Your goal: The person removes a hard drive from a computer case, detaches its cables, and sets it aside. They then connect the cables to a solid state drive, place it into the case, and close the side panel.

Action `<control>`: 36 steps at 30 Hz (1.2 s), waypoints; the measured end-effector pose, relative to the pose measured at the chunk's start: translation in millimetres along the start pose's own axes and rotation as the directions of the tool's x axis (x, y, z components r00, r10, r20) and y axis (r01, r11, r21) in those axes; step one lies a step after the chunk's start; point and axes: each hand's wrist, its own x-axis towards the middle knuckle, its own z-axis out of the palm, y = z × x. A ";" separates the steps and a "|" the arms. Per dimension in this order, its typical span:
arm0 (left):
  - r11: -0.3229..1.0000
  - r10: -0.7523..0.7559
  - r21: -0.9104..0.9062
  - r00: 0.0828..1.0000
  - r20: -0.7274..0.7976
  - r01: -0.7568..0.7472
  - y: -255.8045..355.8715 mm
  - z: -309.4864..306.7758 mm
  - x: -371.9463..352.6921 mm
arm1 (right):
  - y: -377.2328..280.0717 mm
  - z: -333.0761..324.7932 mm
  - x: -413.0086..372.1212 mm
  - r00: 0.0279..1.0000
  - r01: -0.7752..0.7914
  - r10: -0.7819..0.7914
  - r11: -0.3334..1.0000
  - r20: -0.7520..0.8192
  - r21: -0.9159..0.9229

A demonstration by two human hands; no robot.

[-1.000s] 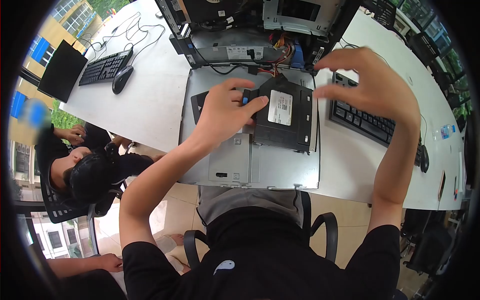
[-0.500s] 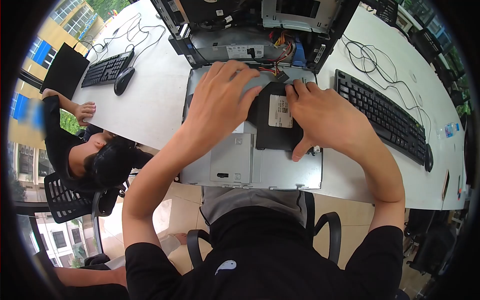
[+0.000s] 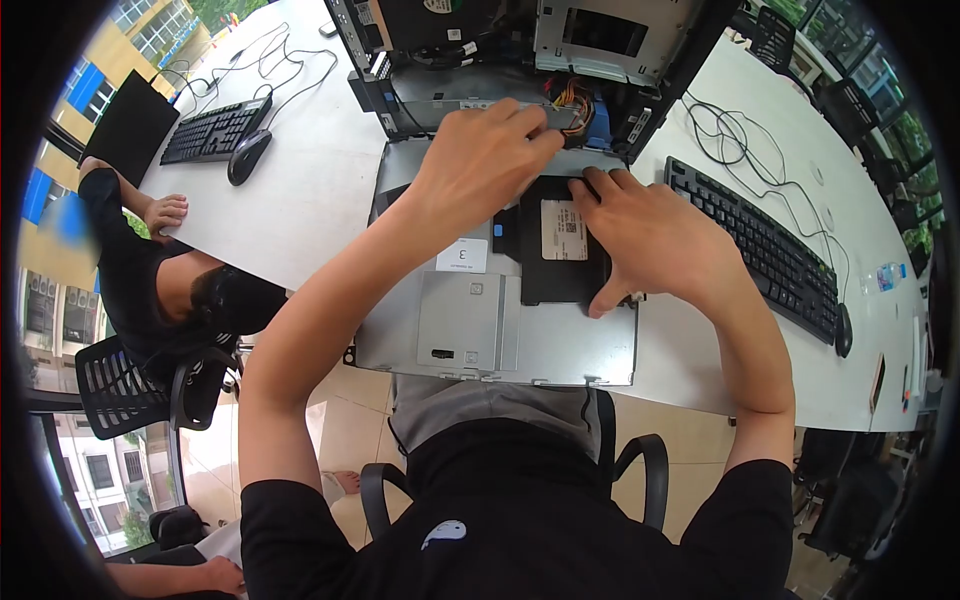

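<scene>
A black drive (image 3: 535, 285) with a whitish label lies on the metal panel (image 3: 580, 350) before me. My right hand (image 3: 660, 235) grips its right part, fingers over the top and thumb at the near right corner. Just beyond the drive's far left edge, my left hand (image 3: 495, 155) has its fingers closed at the end of the power cable (image 3: 575, 100); the black connector is hidden behind them. Those coloured wires come out of the open computer case (image 3: 620, 150) at the back. A blue part (image 3: 598, 125) sits inside the case, right of the wires.
On the right lie a black keyboard (image 3: 755, 245), a mouse (image 3: 844, 330) and loose cables. Another keyboard (image 3: 215, 130) and mouse (image 3: 249, 157) are at the left. Beside the table on that side sits a person (image 3: 150, 280), a hand on its edge. A bottle (image 3: 890, 276) lies far right.
My left hand has moved forward and right, from above the panel to the cable end, and its fingers have closed. My right hand stays on the drive. The view has shifted slightly.
</scene>
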 end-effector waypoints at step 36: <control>0.983 -0.173 -0.116 0.933 -0.314 0.143 -38.0 -21.1 11.8 | 52.0 2.6 41.1 0.696 -0.076 0.379 0.883 -0.610 0.463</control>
